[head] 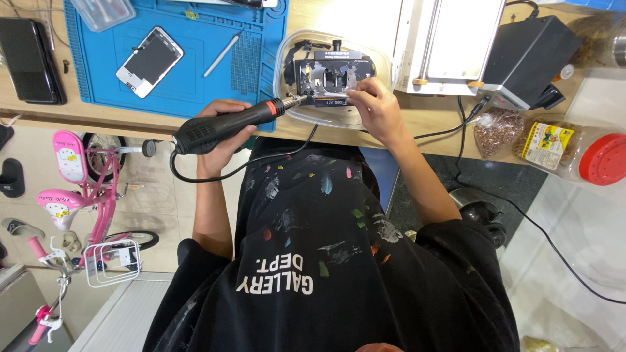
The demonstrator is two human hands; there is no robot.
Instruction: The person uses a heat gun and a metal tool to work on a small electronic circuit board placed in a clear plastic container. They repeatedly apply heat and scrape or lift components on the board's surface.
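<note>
My left hand [218,145] grips the black handle of a hot-air gun [228,124] with a red collar. Its metal nozzle points at a black clamp fixture [329,73] that holds a small device. The fixture sits inside a clear plastic tray [285,62] at the desk's near edge. My right hand [378,109] reaches in from the right, its fingertips pinched on the fixture's right side. The gun's black cord [215,177] loops down across my black shirt.
On the blue work mat [195,85] lie a white phone [150,62] with its screen off and a slim metal tool [222,55]. A dark tablet [29,58] lies at the left. A white machine [450,39], a black box [528,58], a red-lidded jar [574,153] and a seed bag [495,130] stand at the right. A pink child's bicycle [72,195] stands on the floor.
</note>
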